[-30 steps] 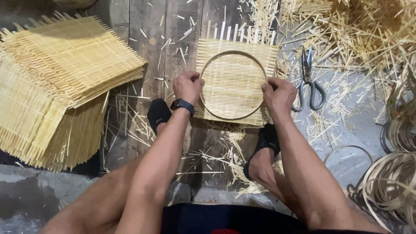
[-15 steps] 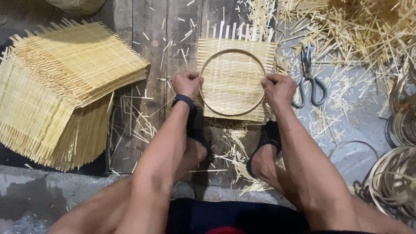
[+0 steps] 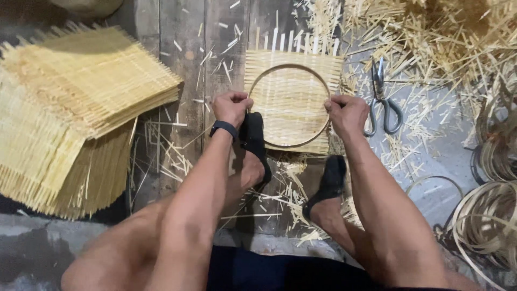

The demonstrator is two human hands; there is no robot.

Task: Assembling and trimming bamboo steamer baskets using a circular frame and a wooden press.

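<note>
Pinching a thin round hoop [image 3: 291,66] down onto a square woven mat [image 3: 293,105], from both sides at once. Had the left hand [image 3: 231,106] curled shut on the hoop's rim at the mat's left edge, fingers folded over the top. Had the right hand [image 3: 347,114] closed the same way on the rim at the mat's right edge. Looked like a snug, closed hold on both, nothing spread or loose. Probably went for opposite sides to stop the ring sliding or tipping on the weave, and to press it down evenly.

Put the hoop pretty much dead centre on the mat, so between the two fists, with loose strip ends poking out past the mat's far edge. Planted the left foot [image 3: 253,137], in black footwear, on the mat's near left corner, right under the left hand. At a guess, did that to pin the mat to the wooden planks [image 3: 183,64]. Parked the right foot [image 3: 328,180] off the mat, just below its near right corner, among the offcuts.

Left the scissors [image 3: 381,102] just right of the mat, within easy reach of the right hand. Stacked a big pile of finished-looking mats [image 3: 81,108] well off to the mat's left, and coils of strip [image 3: 484,221] off to its lower right.
</note>
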